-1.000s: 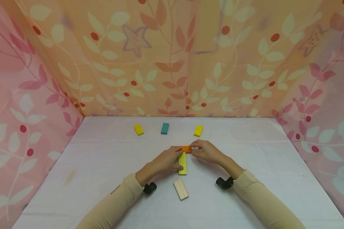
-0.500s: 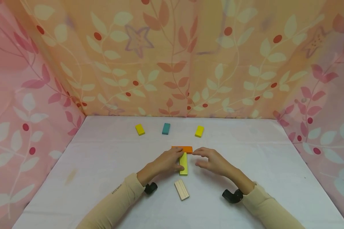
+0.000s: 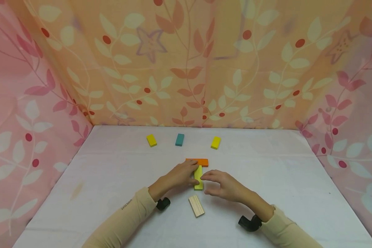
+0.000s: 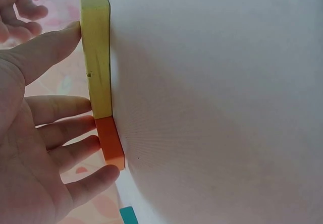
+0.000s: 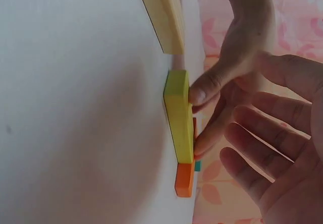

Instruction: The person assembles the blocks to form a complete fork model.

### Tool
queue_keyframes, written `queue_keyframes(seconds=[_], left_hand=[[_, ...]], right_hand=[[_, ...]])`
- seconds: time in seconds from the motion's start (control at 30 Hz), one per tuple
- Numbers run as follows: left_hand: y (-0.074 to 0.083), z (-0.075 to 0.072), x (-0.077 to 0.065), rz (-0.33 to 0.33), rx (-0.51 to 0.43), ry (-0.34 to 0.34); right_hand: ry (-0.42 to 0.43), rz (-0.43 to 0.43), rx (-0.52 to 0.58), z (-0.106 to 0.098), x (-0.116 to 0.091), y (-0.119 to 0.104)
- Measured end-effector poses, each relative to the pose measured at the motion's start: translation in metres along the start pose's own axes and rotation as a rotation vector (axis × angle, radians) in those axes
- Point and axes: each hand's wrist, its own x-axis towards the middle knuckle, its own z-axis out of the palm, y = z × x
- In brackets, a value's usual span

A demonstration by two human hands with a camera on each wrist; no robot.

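Note:
A yellow-green wooden block lies lengthwise on the table, its far end meeting the side of an orange block that lies crosswise, forming a T. My left hand rests on them from above. In the left wrist view its thumb touches the yellow-green block near one end, and its fairly straight fingers reach to where the two blocks meet and onto the orange one. Just right of the yellow-green block hovers my right hand, fingers loosely bent, holding nothing. A plain wood block lies nearer to me.
Farther back lie a yellow block, a teal block and another yellow block, spaced apart in a row. The white-covered table meets a floral curtain behind and at both sides.
My right hand has come away from the orange block's right end and moved toward me, beside the yellow-green block. My left hand stays on the blocks, which look unmoved.

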Motion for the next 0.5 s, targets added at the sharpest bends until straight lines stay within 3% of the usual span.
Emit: queue_keyframes(seconds=[0.2, 0.5], left_hand=[[0.000, -0.001, 0.000, 0.024, 0.011, 0.014], [-0.001, -0.001, 0.000, 0.030, 0.009, 0.014]], right_hand=[[-0.044, -0.019, 0.011, 0.008, -0.001, -0.007], [-0.100, -0.103, -0.074, 0.021, -0.004, -0.012]])
